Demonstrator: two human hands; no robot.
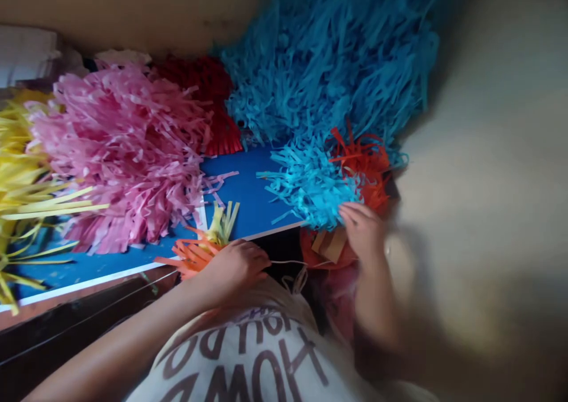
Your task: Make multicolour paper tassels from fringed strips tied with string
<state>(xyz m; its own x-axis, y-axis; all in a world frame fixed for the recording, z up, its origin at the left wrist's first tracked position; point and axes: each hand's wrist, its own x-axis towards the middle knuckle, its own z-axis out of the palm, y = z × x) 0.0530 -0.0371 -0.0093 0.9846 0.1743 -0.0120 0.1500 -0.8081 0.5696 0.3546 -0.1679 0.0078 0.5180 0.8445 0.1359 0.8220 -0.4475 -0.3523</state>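
Observation:
My left hand (pixel 242 263) is curled closed at the table's front edge, and a thin pale string (pixel 287 262) runs out of its fingers to the right. Just beyond it are an orange paper fringe (pixel 193 255) and a pale yellow paper fringe (pixel 222 223), partly hidden by the hand. My right hand (pixel 364 233) has its fingers together at the near right edge of a light blue fringe pile (pixel 315 183). The fingertips appear to pinch a light blue strip. Red-orange fringe (pixel 366 165) lies right behind that hand.
On the blue table (pixel 246 177) lie a large pink fringe heap (pixel 128 154), yellow fringe (pixel 20 159) and dark red fringe (pixel 217 106). A tall blue fringe mass (pixel 332 59) rises at the back. A wall (pixel 488 154) stands close on the right. Below the edge sits a cardboard piece (pixel 332 245).

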